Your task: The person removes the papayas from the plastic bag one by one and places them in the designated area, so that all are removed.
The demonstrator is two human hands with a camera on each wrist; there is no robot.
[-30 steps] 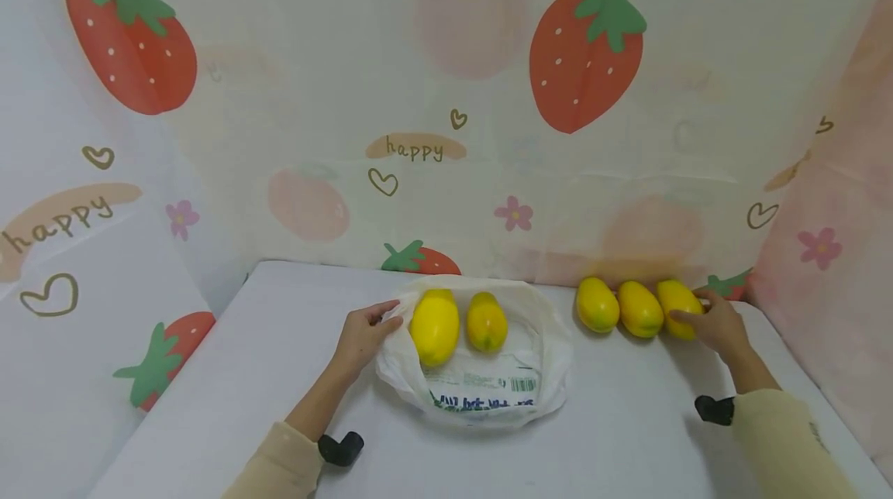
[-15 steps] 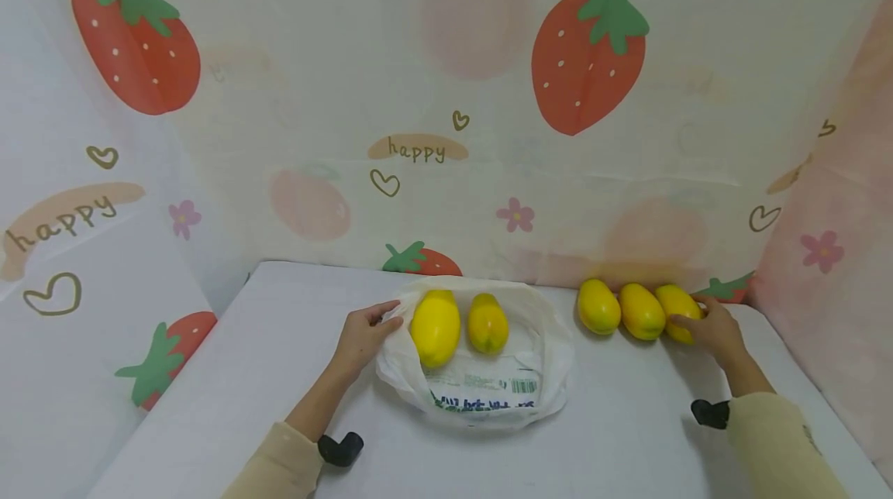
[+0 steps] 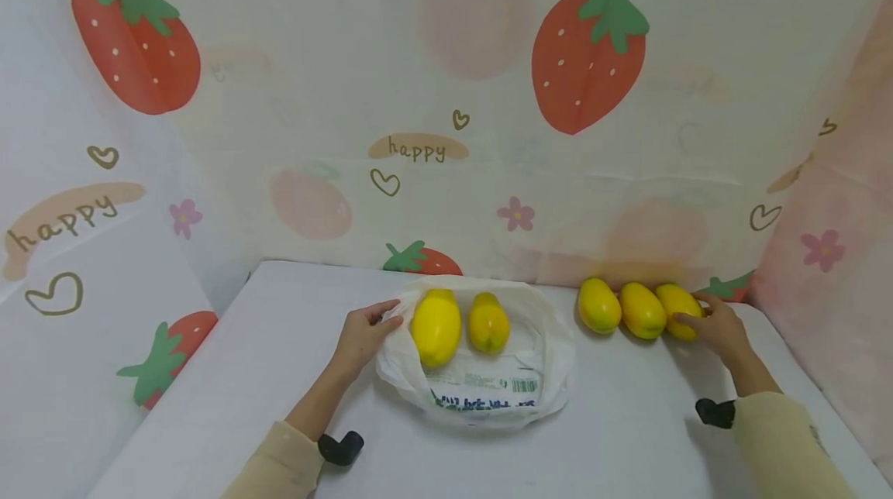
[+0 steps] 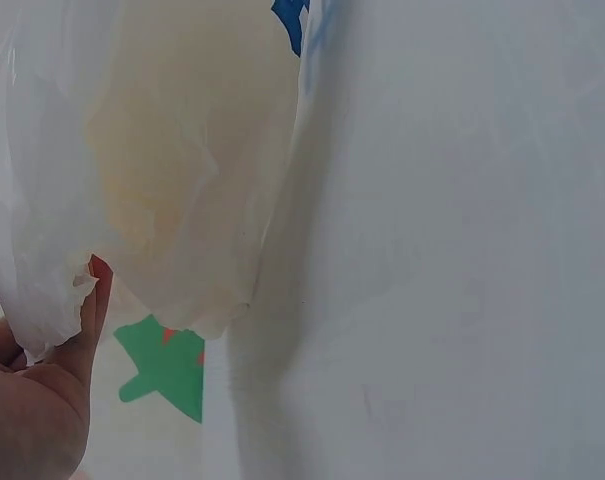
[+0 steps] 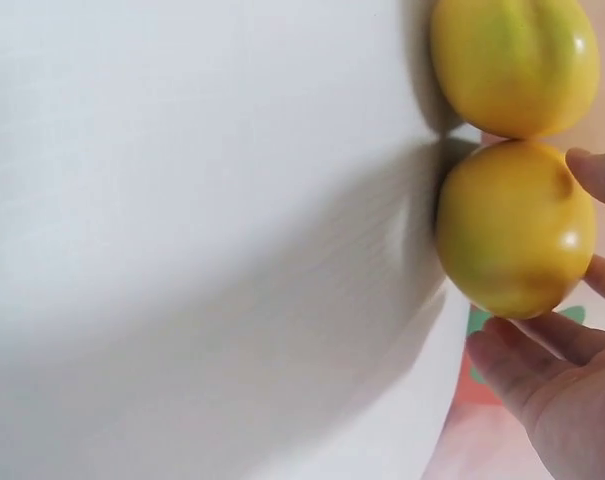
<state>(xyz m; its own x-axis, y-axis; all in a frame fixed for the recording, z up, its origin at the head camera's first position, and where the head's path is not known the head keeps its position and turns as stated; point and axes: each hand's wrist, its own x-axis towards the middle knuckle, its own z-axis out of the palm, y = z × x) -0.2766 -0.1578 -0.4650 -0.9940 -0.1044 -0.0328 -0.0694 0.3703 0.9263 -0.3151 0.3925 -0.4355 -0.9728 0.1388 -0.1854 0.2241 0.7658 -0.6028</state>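
Observation:
My left hand (image 3: 361, 338) pinches the left rim of a white plastic bag (image 3: 556, 375), which lies with its mouth spread wide. Inside the bag are a large yellow papaya-like fruit (image 3: 436, 328) and a smaller one (image 3: 488, 323). In the left wrist view, the thin bag film (image 4: 42, 180) runs between thumb and fingers. At the back right, my right hand (image 3: 723, 331) holds the rightmost yellow papaya-like fruit (image 3: 677, 311), thumb on its near side and fingers behind. The right wrist view shows that fruit (image 5: 512, 230) against its neighbour (image 5: 514, 60), with the fingers bent about its side.
Two more yellow fruits, a left one (image 3: 598, 305) and a middle one (image 3: 642, 311), stand in the same row at the table's back edge. A strawberry-print curtain (image 3: 446, 197) hangs right behind the white table (image 3: 614, 437).

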